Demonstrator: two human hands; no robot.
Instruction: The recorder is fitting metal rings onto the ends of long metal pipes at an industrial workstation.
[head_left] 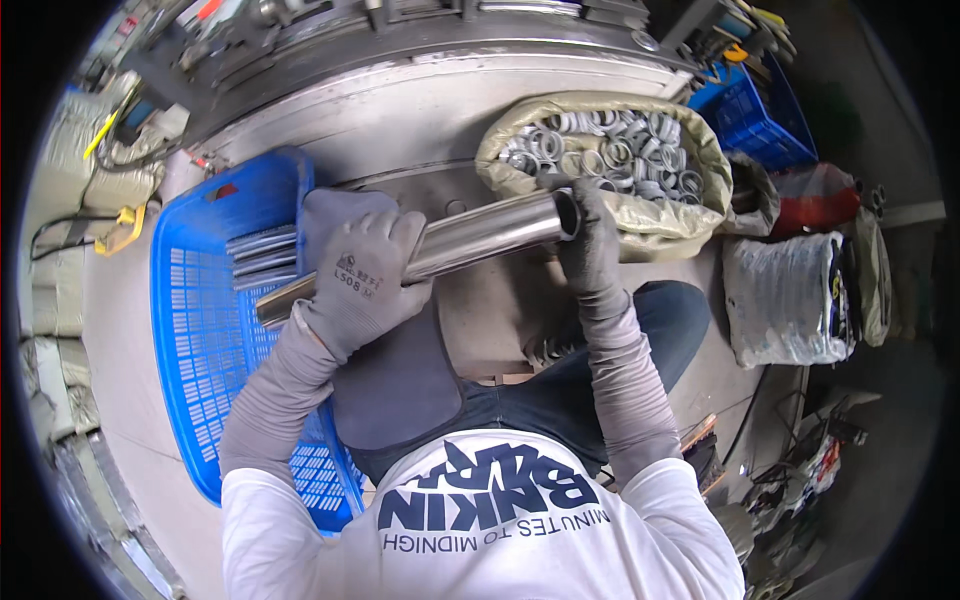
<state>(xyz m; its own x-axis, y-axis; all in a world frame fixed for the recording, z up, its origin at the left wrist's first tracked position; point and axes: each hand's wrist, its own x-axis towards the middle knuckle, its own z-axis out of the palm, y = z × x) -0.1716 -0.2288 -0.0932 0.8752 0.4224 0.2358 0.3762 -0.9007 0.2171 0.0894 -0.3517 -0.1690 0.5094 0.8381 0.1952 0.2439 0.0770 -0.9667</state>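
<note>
A shiny metal tube [485,232] lies slantwise across my lap, its open end up at the right. My left hand [368,275], in a grey glove, is wrapped round the tube's middle. At the tube's open end, my gloved right hand [592,245] grips the rim, its fingers partly hidden behind the tube. Below the tube a dark grey pad [395,385] covers my left thigh. Beyond my right hand stands a woven sack [665,240] full of grey ring-shaped fittings [620,155].
On my left is a blue plastic basket [180,330] with several metal tubes [262,258] in it. A metal machine bench [380,100] runs along the far side. To the right are a blue crate [775,125], a red sack [815,197] and a plastic-wrapped bundle [785,300].
</note>
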